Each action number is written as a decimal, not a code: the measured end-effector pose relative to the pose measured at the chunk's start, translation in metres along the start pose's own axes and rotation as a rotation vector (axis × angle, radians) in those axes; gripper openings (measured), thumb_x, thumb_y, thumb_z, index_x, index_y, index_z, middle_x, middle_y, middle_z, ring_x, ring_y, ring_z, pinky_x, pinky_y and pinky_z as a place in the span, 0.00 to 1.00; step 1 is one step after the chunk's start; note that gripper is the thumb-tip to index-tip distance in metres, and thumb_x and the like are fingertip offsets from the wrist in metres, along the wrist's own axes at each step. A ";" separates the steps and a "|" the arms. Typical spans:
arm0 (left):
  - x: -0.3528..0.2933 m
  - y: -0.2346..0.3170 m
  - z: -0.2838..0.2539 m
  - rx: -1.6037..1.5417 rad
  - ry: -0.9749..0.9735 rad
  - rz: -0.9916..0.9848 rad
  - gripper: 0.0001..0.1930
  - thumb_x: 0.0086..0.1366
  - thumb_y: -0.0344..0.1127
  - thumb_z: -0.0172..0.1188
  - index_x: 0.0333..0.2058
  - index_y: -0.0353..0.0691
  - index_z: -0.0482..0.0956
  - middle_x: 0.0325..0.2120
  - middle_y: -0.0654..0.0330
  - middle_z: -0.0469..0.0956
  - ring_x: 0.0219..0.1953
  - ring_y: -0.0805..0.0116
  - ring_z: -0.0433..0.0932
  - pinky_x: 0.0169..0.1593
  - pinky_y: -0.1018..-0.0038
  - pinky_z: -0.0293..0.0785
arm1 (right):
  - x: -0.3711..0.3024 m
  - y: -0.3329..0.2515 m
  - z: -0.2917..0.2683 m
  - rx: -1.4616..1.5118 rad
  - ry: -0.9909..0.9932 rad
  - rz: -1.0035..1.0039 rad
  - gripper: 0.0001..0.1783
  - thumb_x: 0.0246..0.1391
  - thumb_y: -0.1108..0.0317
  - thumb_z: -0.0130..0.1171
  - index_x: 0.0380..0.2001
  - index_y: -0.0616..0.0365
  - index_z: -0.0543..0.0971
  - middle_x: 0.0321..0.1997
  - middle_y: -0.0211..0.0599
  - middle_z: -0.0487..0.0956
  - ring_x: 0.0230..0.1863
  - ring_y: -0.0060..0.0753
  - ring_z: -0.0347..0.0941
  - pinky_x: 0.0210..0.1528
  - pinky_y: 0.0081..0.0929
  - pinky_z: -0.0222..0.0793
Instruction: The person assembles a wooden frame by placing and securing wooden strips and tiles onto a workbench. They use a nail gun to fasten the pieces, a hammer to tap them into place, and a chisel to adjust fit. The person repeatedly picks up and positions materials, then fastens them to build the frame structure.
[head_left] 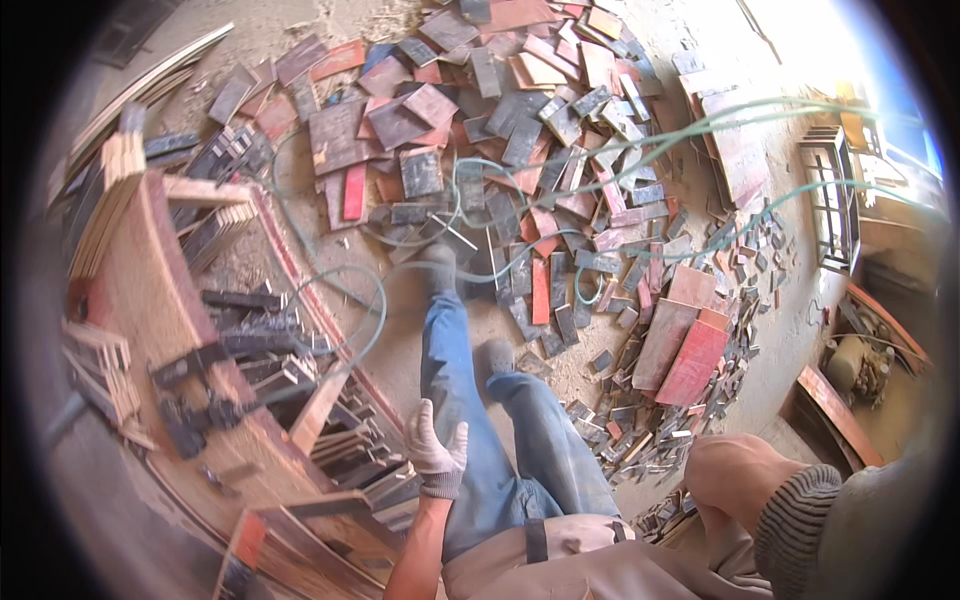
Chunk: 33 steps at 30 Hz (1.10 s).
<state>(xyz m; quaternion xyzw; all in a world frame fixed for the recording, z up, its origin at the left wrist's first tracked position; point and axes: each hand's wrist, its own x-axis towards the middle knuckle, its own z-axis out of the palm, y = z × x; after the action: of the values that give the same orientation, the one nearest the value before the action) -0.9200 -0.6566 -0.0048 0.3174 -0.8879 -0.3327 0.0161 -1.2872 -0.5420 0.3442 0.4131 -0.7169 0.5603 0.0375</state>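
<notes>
My left hand (435,457), in a pale knit glove with a ribbed cuff, hangs over my left thigh beside the workbench. Its fingers are apart, the thumb stands out to the side, and no object shows in it. On the right, my bent right arm (740,470) comes out bare from a pushed-up ribbed sleeve; the right hand itself is hidden. Left of the gloved hand, a dark power tool (190,405) lies on the wooden bench (160,270), with stacked wood strips (385,480) close by.
Offcut boards (430,110), black, red and brown, are heaped on the floor ahead. Green hose (700,125) loops across them and past my feet. Larger red panels (695,355) rest on smaller scraps at the right. A dark metal frame (828,200) stands farther right.
</notes>
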 end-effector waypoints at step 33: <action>0.166 0.007 0.025 0.058 -0.290 0.063 0.39 0.62 0.48 0.72 0.66 0.34 0.69 0.60 0.42 0.75 0.59 0.39 0.75 0.63 0.46 0.70 | 0.128 0.173 0.021 0.099 0.235 0.127 0.15 0.74 0.67 0.49 0.48 0.67 0.81 0.44 0.50 0.87 0.44 0.39 0.83 0.52 0.38 0.77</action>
<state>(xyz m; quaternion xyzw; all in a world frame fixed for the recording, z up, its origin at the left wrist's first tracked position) -1.0624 -0.7339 -0.0501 0.2385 -0.8995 -0.3488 -0.1109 -1.4722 -0.6246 0.2685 0.2998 -0.7038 0.6407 0.0654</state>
